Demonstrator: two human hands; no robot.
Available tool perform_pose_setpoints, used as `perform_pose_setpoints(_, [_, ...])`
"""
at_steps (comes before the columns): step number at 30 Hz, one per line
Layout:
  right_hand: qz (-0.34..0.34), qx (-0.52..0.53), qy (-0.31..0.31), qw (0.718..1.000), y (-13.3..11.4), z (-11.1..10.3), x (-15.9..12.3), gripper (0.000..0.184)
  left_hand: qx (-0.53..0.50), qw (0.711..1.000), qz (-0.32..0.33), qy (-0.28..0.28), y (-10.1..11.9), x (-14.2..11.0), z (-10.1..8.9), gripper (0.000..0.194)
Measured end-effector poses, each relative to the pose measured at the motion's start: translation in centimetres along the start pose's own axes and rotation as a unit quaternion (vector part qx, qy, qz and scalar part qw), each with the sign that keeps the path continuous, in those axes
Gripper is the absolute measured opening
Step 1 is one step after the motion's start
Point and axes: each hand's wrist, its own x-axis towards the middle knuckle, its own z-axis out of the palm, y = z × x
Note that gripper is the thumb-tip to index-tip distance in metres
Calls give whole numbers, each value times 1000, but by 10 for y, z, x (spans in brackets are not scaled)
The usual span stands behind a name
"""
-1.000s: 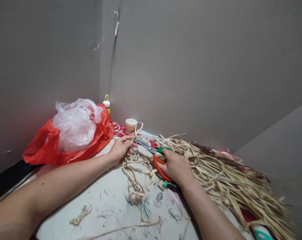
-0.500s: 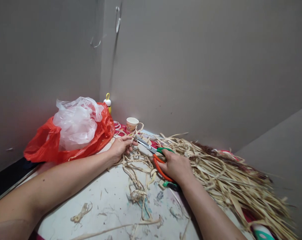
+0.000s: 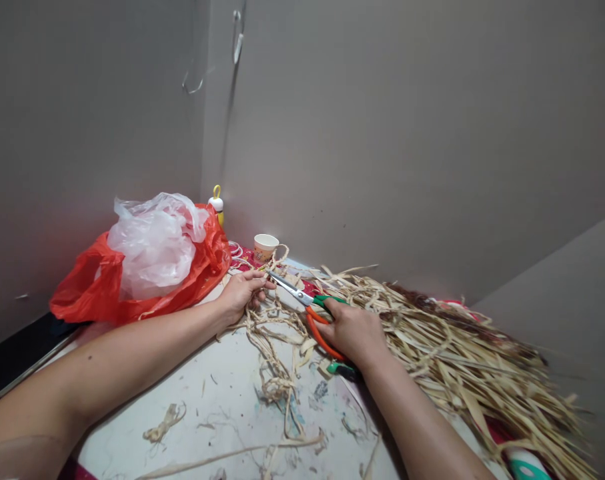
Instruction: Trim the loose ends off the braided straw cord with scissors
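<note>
My right hand (image 3: 358, 333) is wrapped around the handles of a pair of scissors (image 3: 302, 296), one handle orange and the other green. Their metal blades point left, with the tips at the fingers of my left hand (image 3: 242, 295). Those fingers are pinched on a thin strand of the braided straw cord (image 3: 268, 352), though the exact spot is partly covered by the fingers. From there the cord trails in loose, tangled loops over the pale board (image 3: 192, 393).
A pile of dry straw strips (image 3: 462, 353) spreads along the right. At the left lies a red plastic bag (image 3: 89, 280) with a clear plastic bag (image 3: 152, 250) on it. Behind my hands are a paper cup (image 3: 265, 249) and a yellow-and-white bottle (image 3: 216, 205). Walls close in the back.
Both hands stay almost where they were, and the scissor tips remain at my left fingers. The whole view has shifted very slightly.
</note>
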Motion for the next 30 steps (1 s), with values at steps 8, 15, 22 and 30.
perform_pose_setpoints(8, [28,55,21,998,1,7,-2,48,0,1000,1,-6,-1,1,-1,13])
perform_pose_setpoints(15, [208,471,141,846,1,-4,7,39,-8,1000,-1,-24,7,-4,6,17])
perform_pose_setpoints(22, [189,696,100,685,-25,-34,12,40,20,994,-28,-105,14,-16,18,26])
perform_pose_setpoints(30, [157,861,57,481,-48,-52,9,38,92,975,-31,-199,15,-32,28,27])
